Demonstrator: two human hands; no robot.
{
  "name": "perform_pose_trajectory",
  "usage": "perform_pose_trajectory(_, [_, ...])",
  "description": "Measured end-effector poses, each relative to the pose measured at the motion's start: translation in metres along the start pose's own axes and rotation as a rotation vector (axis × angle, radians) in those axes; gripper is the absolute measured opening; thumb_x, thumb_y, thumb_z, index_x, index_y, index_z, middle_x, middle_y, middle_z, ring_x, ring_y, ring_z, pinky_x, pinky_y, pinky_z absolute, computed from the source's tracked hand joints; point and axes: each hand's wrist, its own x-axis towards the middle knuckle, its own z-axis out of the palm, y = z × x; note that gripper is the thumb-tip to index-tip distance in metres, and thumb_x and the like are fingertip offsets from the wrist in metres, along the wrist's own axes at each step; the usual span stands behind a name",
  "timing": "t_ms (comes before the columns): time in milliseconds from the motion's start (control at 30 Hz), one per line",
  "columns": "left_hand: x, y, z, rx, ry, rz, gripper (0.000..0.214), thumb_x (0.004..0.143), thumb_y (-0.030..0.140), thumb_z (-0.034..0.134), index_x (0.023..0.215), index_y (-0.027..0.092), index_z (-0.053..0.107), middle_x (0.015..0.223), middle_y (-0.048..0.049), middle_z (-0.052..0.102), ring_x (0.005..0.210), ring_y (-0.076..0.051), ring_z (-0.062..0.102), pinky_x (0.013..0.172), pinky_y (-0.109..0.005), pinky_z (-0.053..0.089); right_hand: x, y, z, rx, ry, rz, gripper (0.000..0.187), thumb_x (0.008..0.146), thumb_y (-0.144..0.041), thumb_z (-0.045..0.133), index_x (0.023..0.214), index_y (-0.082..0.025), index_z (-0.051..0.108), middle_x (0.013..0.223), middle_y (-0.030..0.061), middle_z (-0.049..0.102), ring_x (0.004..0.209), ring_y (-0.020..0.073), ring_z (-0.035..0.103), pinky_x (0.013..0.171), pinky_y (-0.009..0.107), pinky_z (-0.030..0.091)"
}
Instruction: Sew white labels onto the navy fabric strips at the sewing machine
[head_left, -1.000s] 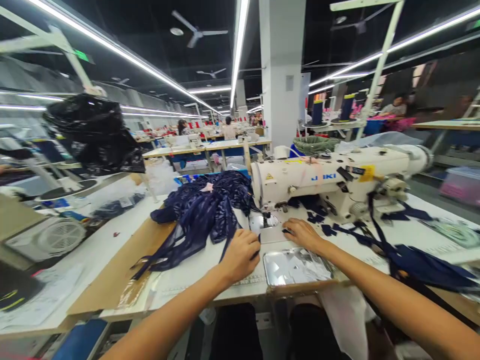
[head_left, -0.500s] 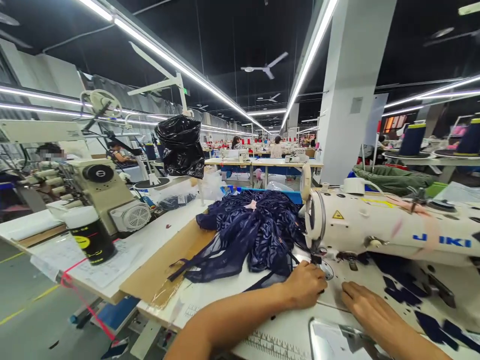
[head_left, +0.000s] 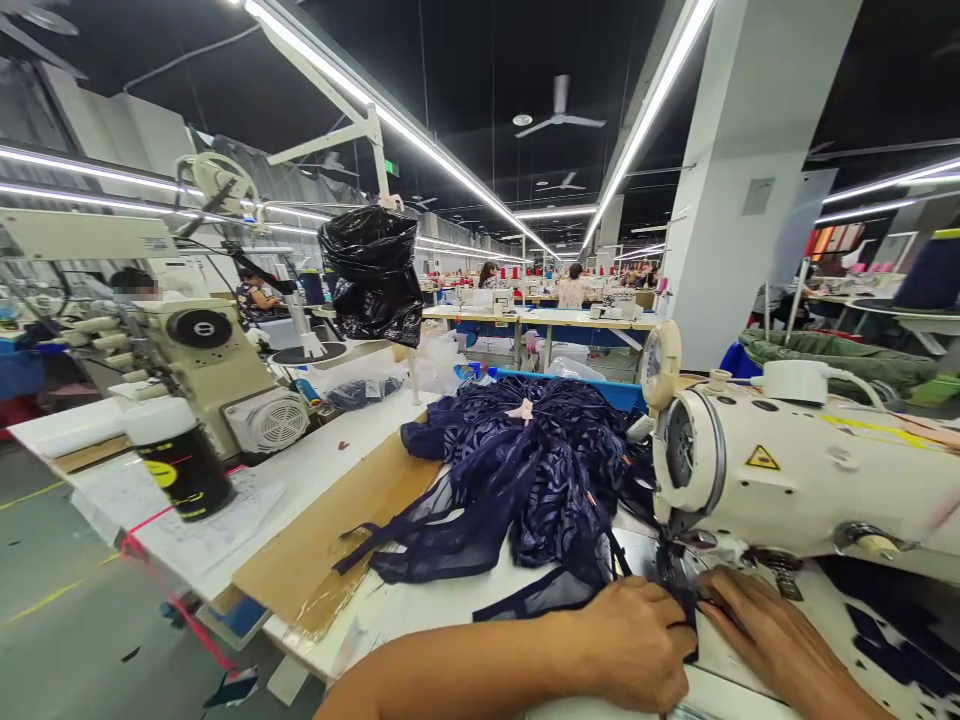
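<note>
A piece of navy fabric (head_left: 681, 585) lies under the needle area of the white sewing machine (head_left: 780, 470). My left hand (head_left: 637, 640) is closed on this fabric, just left of the needle, with its fingers curled. On the other side, my right hand (head_left: 765, 630) pinches the fabric's edge between thumb and fingers, close to the presser foot. Its fingertips are partly hidden. A large bundle of sheer navy pieces (head_left: 555, 480), gathered by a pale tie (head_left: 520, 410), is heaped left of the machine, its loose straps trailing over the table.
Brown cardboard (head_left: 337, 540) runs along the table's left edge. Further left stand a black-and-white thread cone (head_left: 184, 470) and another sewing machine (head_left: 202, 370). A black plastic bag (head_left: 373, 275) hangs from a stand. Navy scraps (head_left: 900, 640) lie at right. People sit in the background.
My right hand, previously lying apart on the machine bed, has come up to the needle and pinches the fabric. My left hand stays closed beside it. The view has shifted nearer to the machine.
</note>
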Motion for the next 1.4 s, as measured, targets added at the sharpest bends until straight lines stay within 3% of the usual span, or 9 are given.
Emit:
perform_pose_trajectory(167, [-0.003,-0.003,-0.004,-0.015,-0.079,0.033,0.024,0.080,0.024,0.047,0.098,0.010,0.056,0.097,-0.0096,0.059,0.093,-0.020,0.052,0.082,-0.031,0.041,0.004,0.001,0.000,-0.076,-0.054,0.065,0.029,0.090,-0.029,0.029,0.071,-0.020,0.048,0.064,0.0038,0.055,0.058,0.0172,0.057,0.049,0.027,0.043])
perform_pose_trajectory(400, [0.006,-0.003,-0.010,-0.049,-0.118,0.014,0.031,0.083,0.013,0.039,0.109,0.007,0.054,0.113,-0.0144,0.056,0.102,-0.022,0.050,0.089,-0.034,0.039,0.031,-0.015,-0.038,-0.131,-0.409,0.215,0.015,0.085,-0.013,0.042,0.077,-0.015,0.055,0.080,0.0082,0.060,0.076,0.0193,0.056,0.067,0.029,0.042])
perform_pose_trajectory(500, [0.008,-0.001,-0.015,-0.015,-0.156,0.018,0.034,0.082,0.009,0.036,0.112,0.004,0.052,0.117,-0.0160,0.054,0.104,-0.024,0.049,0.090,-0.035,0.039,0.039,-0.017,-0.044,-0.090,-0.473,0.288,0.015,0.085,-0.012,0.043,0.078,-0.014,0.056,0.082,0.0084,0.060,0.076,0.0176,0.054,0.067,0.027,0.040])
perform_pose_trajectory(800, [0.013,-0.003,-0.018,-0.002,-0.238,0.014,0.032,0.081,0.009,0.038,0.109,0.007,0.053,0.124,-0.0169,0.049,0.108,-0.026,0.047,0.089,-0.038,0.040,0.047,-0.007,-0.033,0.303,-0.453,0.429,0.015,0.077,-0.007,0.050,0.066,-0.016,0.053,0.063,-0.0022,0.053,0.062,0.0109,0.047,0.061,0.022,0.034])
perform_pose_trajectory(1133, [0.017,-0.006,-0.016,-0.089,-0.243,-0.032,0.027,0.074,0.005,0.041,0.098,0.010,0.054,0.127,-0.0136,0.046,0.104,-0.025,0.045,0.085,-0.037,0.042,0.044,-0.002,-0.030,0.619,-0.426,0.548,0.013,0.073,-0.012,0.049,0.062,-0.017,0.052,0.059,-0.0040,0.049,0.058,0.0101,0.042,0.057,0.023,0.032])
perform_pose_trajectory(1400, [0.024,-0.009,-0.023,-0.250,-0.272,-0.115,0.029,0.067,0.002,0.042,0.091,0.013,0.053,0.127,-0.0091,0.047,0.106,-0.023,0.042,0.088,-0.038,0.041,0.035,0.002,-0.020,0.535,-0.348,0.473,0.011,0.074,-0.014,0.048,0.064,-0.018,0.050,0.058,-0.0036,0.047,0.056,0.0106,0.041,0.055,0.023,0.033])
